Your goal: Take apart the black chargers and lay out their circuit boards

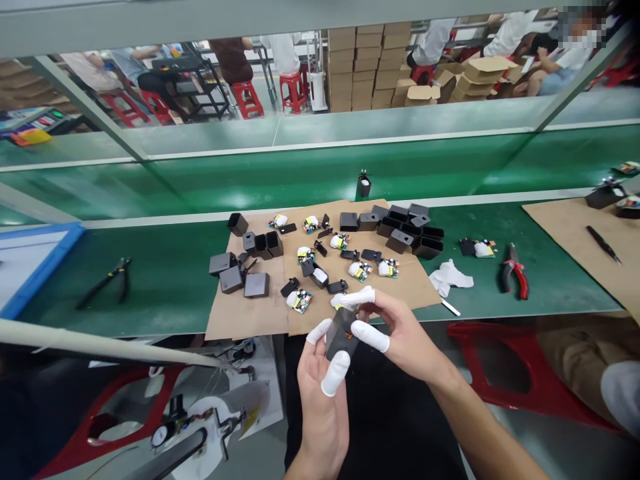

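While left hand (320,393) and right hand (396,331) both grasp grey housing (341,337), we judge it light, stiff, slippery; grip flat sides.

White-capped fingers (370,335) hide part of the dark casing (343,339)

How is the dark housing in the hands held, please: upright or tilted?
Tilted: the dark housing leans with its upper end toward the right hand, pinched between that and the left hand.
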`<state>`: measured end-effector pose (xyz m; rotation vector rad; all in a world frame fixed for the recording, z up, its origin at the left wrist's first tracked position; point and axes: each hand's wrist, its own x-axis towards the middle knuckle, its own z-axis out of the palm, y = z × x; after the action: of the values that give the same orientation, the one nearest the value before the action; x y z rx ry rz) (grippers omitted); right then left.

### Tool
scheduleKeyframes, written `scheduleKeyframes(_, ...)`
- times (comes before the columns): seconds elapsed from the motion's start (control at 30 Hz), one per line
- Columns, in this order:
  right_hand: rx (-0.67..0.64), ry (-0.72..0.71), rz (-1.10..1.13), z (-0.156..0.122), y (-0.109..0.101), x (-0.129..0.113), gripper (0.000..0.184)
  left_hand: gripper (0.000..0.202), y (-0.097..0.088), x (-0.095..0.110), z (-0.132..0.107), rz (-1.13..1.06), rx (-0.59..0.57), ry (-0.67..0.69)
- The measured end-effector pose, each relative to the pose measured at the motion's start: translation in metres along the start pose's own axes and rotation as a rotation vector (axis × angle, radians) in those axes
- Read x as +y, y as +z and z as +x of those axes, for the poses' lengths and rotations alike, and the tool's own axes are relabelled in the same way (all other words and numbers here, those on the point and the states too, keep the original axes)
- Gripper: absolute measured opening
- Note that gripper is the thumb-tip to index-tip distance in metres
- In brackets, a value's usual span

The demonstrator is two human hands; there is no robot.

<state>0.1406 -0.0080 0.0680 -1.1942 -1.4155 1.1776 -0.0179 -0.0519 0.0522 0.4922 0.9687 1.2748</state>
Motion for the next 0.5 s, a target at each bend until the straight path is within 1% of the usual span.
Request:
scheduleKeyframes(0.07, -0.017, -0.005, -0.008, 0.004, -0.002, 0.001, 0.033, 0.059, 0.001, 0.001, -0.001, 0.012, -0.022, -0.006)
scheduleKeyframes(0.13, -0.013, -0.012, -0.025, 0.005, -0.002, 0.001, 0.031, 0.058, 0.000, -0.001, 0.000, 0.053, -0.003, 0.010)
scheduleKeyframes(0.17, 0.020, -0.034, -0.053, 0.004, -0.002, 0.002, 0.030, 0.057, -0.002, -0.003, 0.002, 0.098, 0.026, 0.041)
scheduleKeyframes(0.2, 0.068, -0.077, -0.092, 0.001, -0.001, 0.002, 0.029, 0.056, -0.004, -0.005, 0.004, 0.171, 0.060, 0.104)
scheduleKeyframes(0.23, 0.122, -0.136, -0.131, -0.003, -0.001, 0.003, 0.029, 0.057, -0.007, -0.007, 0.007, 0.281, 0.082, 0.209)
scheduleKeyframes(0.27, 0.166, -0.199, -0.164, -0.009, -0.001, 0.005, 0.033, 0.059, -0.010, -0.010, 0.011, 0.424, 0.080, 0.358)
scheduleKeyframes(0.3, 0.191, -0.251, -0.185, -0.015, 0.000, 0.008, 0.039, 0.061, -0.013, -0.012, 0.015, 0.583, 0.048, 0.538)
scheduleKeyframes(0.37, 0.192, -0.284, -0.202, -0.028, -0.001, 0.016, 0.055, 0.067, -0.017, -0.019, 0.027, 0.870, -0.097, 0.899)
scheduleKeyframes(0.4, 0.188, -0.268, -0.212, -0.034, -0.002, 0.022, 0.060, 0.071, -0.017, -0.023, 0.033, 0.964, -0.180, 1.039)
scheduleKeyframes(0.43, 0.195, -0.247, -0.231, -0.039, -0.004, 0.029, 0.062, 0.076, -0.016, -0.028, 0.040, 1.022, -0.257, 1.137)
scheduleKeyframes(0.5, 0.242, -0.227, -0.285, -0.047, -0.009, 0.045, 0.054, 0.080, -0.010, -0.040, 0.054, 1.071, -0.376, 1.234)
